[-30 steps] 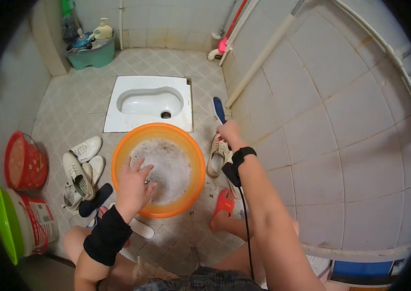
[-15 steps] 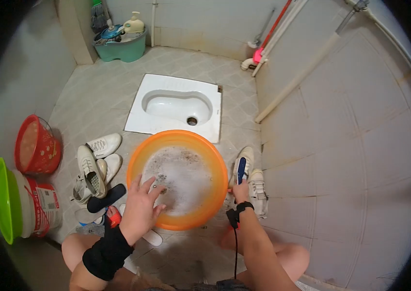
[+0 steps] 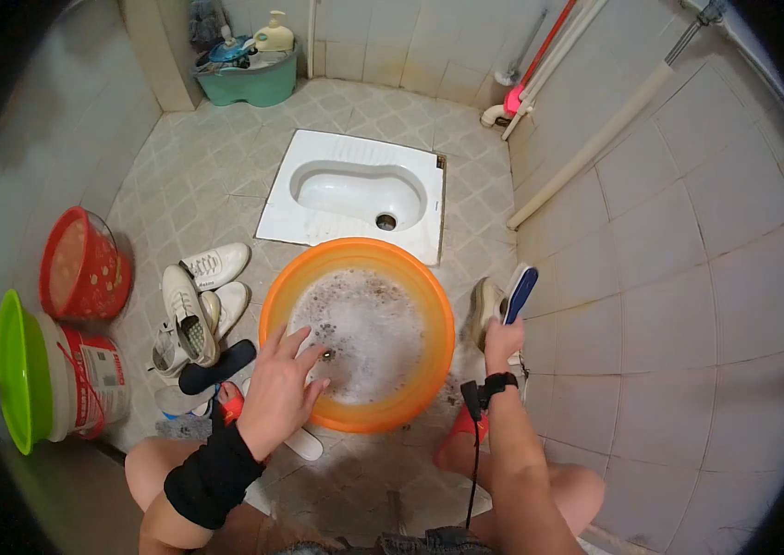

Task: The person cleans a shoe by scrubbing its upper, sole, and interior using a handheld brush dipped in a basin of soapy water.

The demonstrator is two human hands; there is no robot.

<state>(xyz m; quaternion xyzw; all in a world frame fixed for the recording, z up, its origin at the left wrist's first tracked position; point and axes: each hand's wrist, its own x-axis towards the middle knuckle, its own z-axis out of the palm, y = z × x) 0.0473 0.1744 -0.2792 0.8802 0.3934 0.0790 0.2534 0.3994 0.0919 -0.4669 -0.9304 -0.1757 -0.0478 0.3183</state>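
Note:
My right hand (image 3: 503,344) grips a scrub brush (image 3: 521,291) with a blue back and pale bristles, held over the shoes on the right. One of those, a pale shoe (image 3: 484,313), lies partly behind the brush; the other is mostly hidden by my hand. My left hand (image 3: 283,384) is open with fingers spread, over the near-left rim of an orange basin (image 3: 444,356). Foamy water (image 3: 364,324) with dark specks fills the basin. Whether my fingers touch the water I cannot tell.
White shoes (image 3: 214,266) and a dark insole (image 3: 216,368) lie left of the basin. A red bucket (image 3: 87,264), a white bucket (image 3: 105,379) and a green basin (image 3: 22,370) line the left wall. A squat toilet (image 3: 355,148) and a green tub (image 3: 244,85) lie beyond.
My right hand has moved the brush rightward and slightly away from me, tilting it. My left hand stays over the basin's rim. The whole view has shifted slightly.

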